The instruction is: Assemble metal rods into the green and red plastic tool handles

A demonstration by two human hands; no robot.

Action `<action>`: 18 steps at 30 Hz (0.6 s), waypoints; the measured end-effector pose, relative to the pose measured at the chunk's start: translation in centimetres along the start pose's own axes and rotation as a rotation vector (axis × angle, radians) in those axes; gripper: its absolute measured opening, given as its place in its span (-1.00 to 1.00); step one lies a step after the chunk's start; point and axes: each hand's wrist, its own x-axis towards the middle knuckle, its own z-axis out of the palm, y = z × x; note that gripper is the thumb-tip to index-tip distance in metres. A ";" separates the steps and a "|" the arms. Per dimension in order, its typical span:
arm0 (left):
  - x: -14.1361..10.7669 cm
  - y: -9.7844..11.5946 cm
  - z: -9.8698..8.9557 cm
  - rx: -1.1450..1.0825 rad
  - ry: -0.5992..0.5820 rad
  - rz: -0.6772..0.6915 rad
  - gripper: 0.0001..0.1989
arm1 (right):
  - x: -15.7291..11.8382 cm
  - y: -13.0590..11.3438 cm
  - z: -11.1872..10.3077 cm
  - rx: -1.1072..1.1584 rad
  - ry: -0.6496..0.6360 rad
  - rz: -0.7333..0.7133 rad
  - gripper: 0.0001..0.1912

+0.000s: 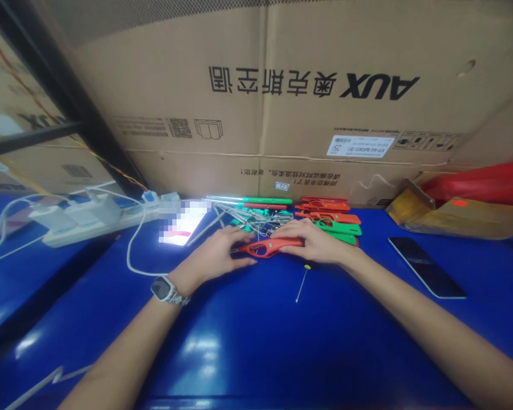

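Note:
My left hand (216,254), with a watch on its wrist, grips the left end of a red lighter casing (268,247), where a dark metal part shows. Around the casing's right end close the fingers of my right hand (310,242). The casing lies level between both hands, its looped opening facing me. Just behind it is a pile of metal rods and wires (256,219) with small green parts. Green casings (337,227) and red casings (325,204) are stacked beyond my right hand. Nearer to me, a thin metal rod with a yellow end (301,282) lies on the blue table (256,336).
A lit phone (186,225) leans at the left, beside a white power strip (111,219) with plugs and cables. A dark phone (425,267) lies at the right, near an open carton (457,219) with red material. A large cardboard box (239,114) stands behind.

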 end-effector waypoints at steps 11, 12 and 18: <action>0.3 0.8 0.6 -0.018 -0.021 -0.036 -0.64 | -0.3 -0.4 1.0 -0.106 -0.064 0.113 -0.69; 0.4 1.1 0.9 0.004 -0.005 -0.055 -0.61 | -0.3 -0.4 1.2 -0.096 -0.057 0.110 -0.69; 1.2 1.9 2.1 0.057 0.001 -0.097 -0.61 | -0.6 -0.4 2.4 -0.052 0.012 0.070 -0.71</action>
